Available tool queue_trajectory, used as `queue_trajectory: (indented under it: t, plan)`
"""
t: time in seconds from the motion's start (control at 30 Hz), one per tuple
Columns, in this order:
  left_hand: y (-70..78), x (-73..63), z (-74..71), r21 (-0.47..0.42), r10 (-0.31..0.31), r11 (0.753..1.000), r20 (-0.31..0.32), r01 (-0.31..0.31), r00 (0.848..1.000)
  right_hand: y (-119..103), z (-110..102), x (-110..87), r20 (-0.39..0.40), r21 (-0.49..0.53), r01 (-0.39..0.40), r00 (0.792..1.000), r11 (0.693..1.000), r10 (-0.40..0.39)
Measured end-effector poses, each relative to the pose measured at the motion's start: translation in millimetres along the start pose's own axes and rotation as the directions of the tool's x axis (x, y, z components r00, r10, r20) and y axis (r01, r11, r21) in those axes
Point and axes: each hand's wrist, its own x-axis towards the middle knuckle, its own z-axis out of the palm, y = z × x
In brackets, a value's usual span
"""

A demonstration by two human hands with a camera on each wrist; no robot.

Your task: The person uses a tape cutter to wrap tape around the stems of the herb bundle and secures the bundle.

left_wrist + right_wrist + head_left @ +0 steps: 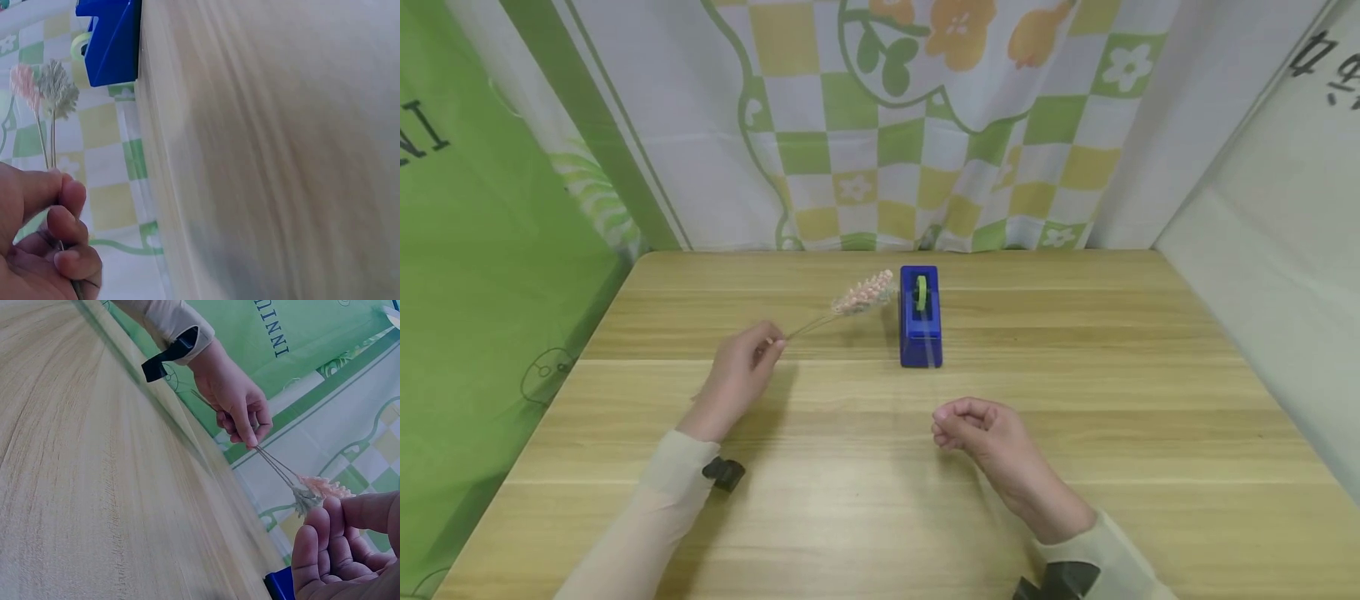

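The left hand (741, 367) pinches a bunch of thin stems (53, 140) between thumb and forefinger, the other fingers curled in behind. The stems carry two flower heads, a pink one (26, 86) and a grey-green one (57, 87), side by side. The bunch is held slanting above the table (1150, 400), heads away from the person and toward the right, just beside the left side of the blue dispenser (920, 350). In the right wrist view the lower stem ends jut out past the back of the hand.

The dispenser stands on the far half of the table, with a yellow-green roll (921, 293) set in it. A strip of clear tape (930, 354) runs down its near end. The right hand (988, 433) is raised on the near side of the dispenser, thumb pressed to forefinger, the other fingers bent; it seems to grip the end of the tape, though the strip is too faint there to be sure.

Each pale sleeve (647, 508) has a black device (724, 473) at the wrist. Behind the table hangs a checked curtain (1052, 125); a green cloth (475, 292) hangs on the left, a white cloth (1262, 225) on the right.
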Motion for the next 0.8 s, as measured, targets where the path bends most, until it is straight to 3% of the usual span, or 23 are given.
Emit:
queue_trajectory:
  t: [0.23,0.6,0.8]
  plan:
    - [-5.9,-12.1,-6.0,0.002,0.046,0.999,-0.005,-0.046,0.999,0,0,-0.4,0.0,-0.003,0.006,1.0,1.0,-0.006]
    - [-8.1,-27.6,-6.1,-0.01,0.071,0.997,0.081,-0.07,0.994,-1,2,-0.4,0.003,0.028,0.018,1.0,0.999,-0.018]
    - [-8.0,-30.9,-2.4,-0.047,0.113,0.993,0.115,-0.109,0.987,-2,4,-0.4,0.007,0.028,0.027,1.0,0.999,-0.028]
